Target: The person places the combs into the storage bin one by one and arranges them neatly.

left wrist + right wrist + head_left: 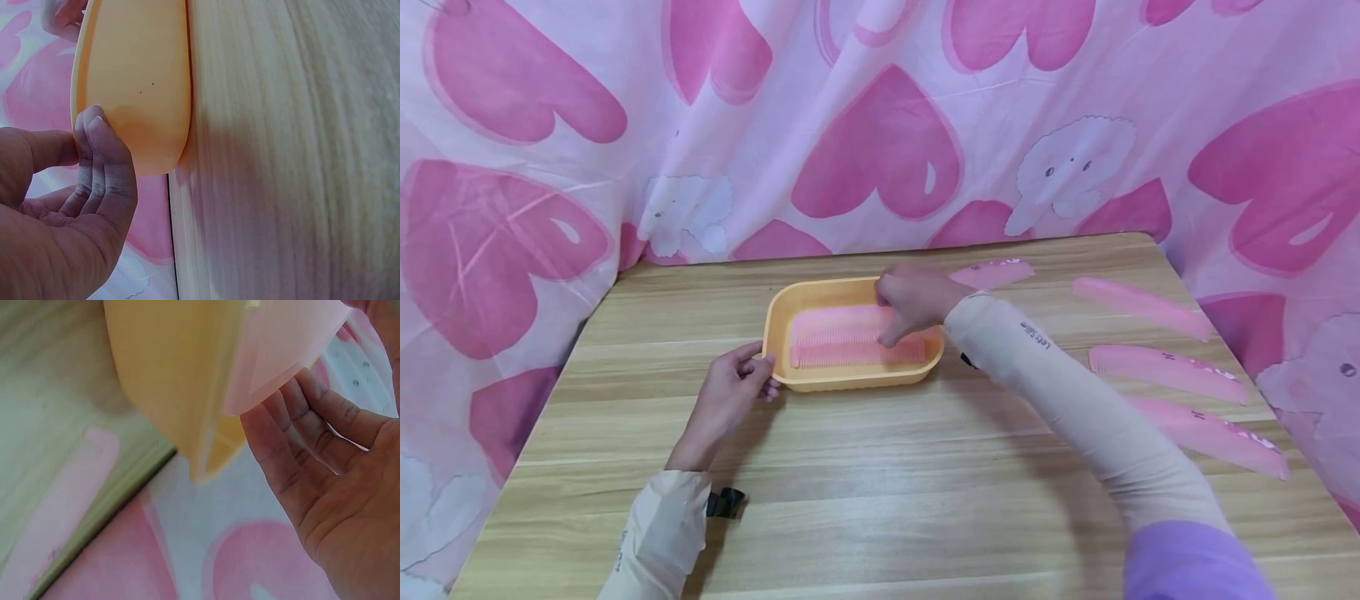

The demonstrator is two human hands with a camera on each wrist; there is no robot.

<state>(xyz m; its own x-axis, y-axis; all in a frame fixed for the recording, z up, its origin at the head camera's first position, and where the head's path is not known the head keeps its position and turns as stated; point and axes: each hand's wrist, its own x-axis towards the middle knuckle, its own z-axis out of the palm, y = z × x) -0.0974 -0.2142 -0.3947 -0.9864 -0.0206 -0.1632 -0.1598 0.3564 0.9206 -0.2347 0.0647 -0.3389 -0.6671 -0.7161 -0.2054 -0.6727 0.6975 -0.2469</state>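
A yellow plastic tray (850,383) with raised sides stands on the wooden table. Inside it shows a pink comb (835,337), its teeth toward the front of the tray. My left hand (733,387) pinches the tray's left end at the rim, thumb and fingers on either side of the wall (134,125). Over the tray's right end, my right hand (921,298) holds the comb between thumb and fingers. In the right wrist view the fingertips lie along the edge of the pale pink comb (275,356), and the thumb reaches its far side.
More pink combs lie on the table: one behind the right hand (996,272), and a column at the right with a back comb (1142,307), a middle comb (1168,371) and a front comb (1213,435). A heart-patterned curtain (880,142) hangs behind the table.
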